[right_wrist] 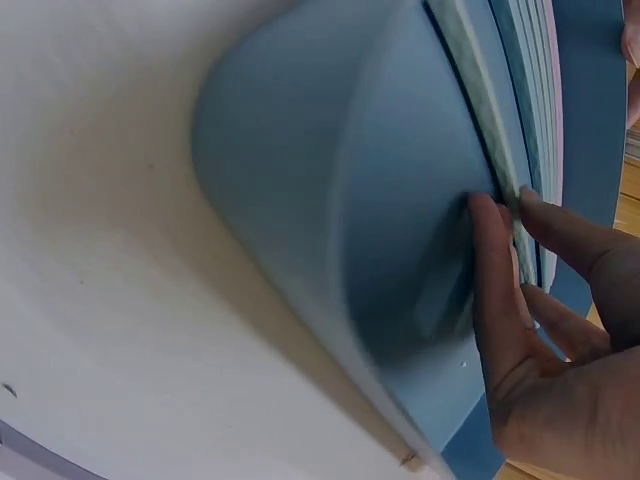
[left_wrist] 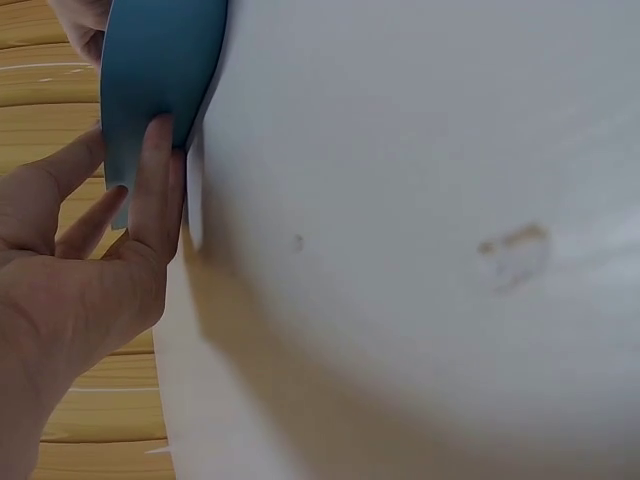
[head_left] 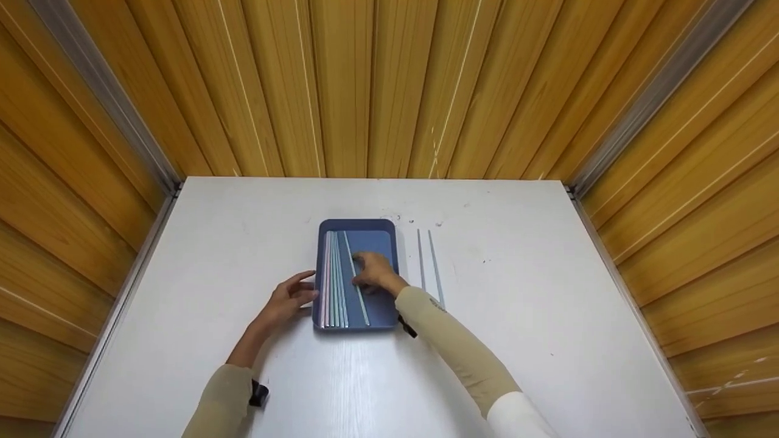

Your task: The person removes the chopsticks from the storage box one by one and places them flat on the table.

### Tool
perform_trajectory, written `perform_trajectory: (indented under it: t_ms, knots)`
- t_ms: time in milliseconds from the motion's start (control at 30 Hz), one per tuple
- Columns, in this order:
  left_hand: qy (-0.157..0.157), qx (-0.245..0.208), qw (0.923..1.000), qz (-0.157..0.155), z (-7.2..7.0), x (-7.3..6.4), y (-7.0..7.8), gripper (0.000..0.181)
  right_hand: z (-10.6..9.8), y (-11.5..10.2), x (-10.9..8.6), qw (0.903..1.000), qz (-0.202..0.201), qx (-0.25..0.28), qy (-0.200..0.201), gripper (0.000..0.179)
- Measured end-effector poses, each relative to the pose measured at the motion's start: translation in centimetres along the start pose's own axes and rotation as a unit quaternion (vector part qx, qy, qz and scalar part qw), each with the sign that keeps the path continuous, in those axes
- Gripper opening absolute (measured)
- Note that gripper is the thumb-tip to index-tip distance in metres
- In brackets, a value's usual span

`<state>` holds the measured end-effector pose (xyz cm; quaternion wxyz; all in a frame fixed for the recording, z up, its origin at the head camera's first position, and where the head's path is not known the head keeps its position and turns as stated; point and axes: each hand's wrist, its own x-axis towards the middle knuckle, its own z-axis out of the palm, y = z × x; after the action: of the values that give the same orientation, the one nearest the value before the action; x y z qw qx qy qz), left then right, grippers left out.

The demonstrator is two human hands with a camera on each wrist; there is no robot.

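Note:
A blue tray (head_left: 382,243) holds a row of thin pastel chopsticks (head_left: 333,280), pink and pale green, side by side along its left wall. One pale green chopstick (right_wrist: 478,95) lies slanted to the right of that row. My right hand (head_left: 374,271) reaches into the tray and pinches this chopstick near its middle between thumb and fingers. Outside the tray, my left hand (head_left: 290,298) has its fingertips against the left wall. In the left wrist view its extended fingers (left_wrist: 152,190) lie along the blue wall.
Two more chopsticks (head_left: 435,261) lie on the white table (head_left: 517,274) to the right of the tray, partly behind the right sleeve. Wood-patterned panels (head_left: 341,91) enclose the table at the back and on both sides.

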<state>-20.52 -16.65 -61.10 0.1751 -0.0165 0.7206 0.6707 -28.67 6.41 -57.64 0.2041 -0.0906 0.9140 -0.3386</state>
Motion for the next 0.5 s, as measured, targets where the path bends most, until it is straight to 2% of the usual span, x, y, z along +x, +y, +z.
perform_trajectory:
  t_ms: [100,200,333,400,500]
  knots:
    - [-0.001,0.006,1.0,-0.001,0.0,-0.1,0.0,0.061,0.1,-0.5,0.0,0.9997,0.02,-0.005,-0.013,0.072]
    - [0.0,0.019,0.9998,-0.003,0.0,-0.2,0.0,0.06,0.0,-1.0,0.0,0.9984,0.035,-0.033,-0.03,0.073]
    - [0.0,0.028,0.9996,0.007,0.1,-0.1,0.3,0.059,-1.1,-1.7,0.1,0.9962,0.051,-0.053,-0.047,0.059]
    - [-0.003,0.03,0.9994,0.014,0.0,-0.1,0.4,0.059,-1.8,-2.1,-0.1,0.9959,0.055,-0.039,-0.06,0.059]
    - [0.001,0.032,0.9995,0.01,-0.2,-0.4,0.2,0.059,-2.7,-2.4,-0.9,0.9947,0.043,-0.003,-0.093,0.074]
